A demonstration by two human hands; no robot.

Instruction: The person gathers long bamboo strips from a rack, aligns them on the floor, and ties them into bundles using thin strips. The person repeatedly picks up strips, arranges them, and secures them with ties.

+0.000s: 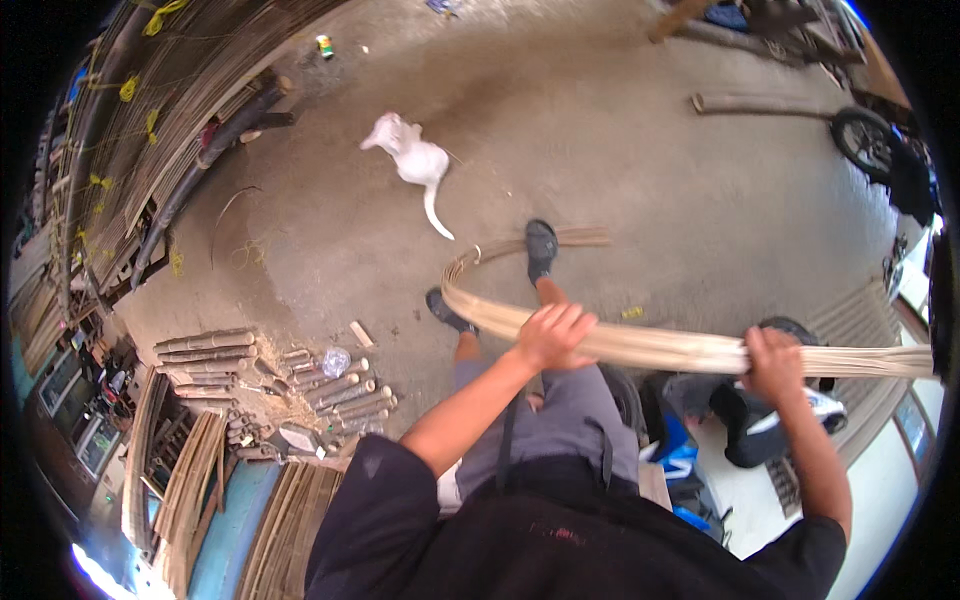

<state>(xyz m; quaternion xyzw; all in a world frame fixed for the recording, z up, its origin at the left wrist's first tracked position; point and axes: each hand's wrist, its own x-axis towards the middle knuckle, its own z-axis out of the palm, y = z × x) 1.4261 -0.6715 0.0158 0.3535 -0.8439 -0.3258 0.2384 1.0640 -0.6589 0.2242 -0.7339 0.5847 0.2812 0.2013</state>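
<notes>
A long bundle of thin, pale bamboo strips (660, 345) stretches across in front of my thighs. My left hand (555, 335) is closed around its middle. Farther right, my right hand (773, 367) is wrapped round the same bundle, which runs on past it to the right edge of the view. Left of my left hand the strips bend away in a curve, with a pale band round them near the bend. Their far end reaches the floor by my dark shoe (541, 248).
A white cat (415, 165) is on the concrete floor ahead. Cut bamboo pieces (345, 395) lie at the left, near stacked long strips (290, 530). A bamboo pole (755, 104) and a wheel (863, 143) are at the far right. A blue and white motorbike (680, 450) stands close by my right side.
</notes>
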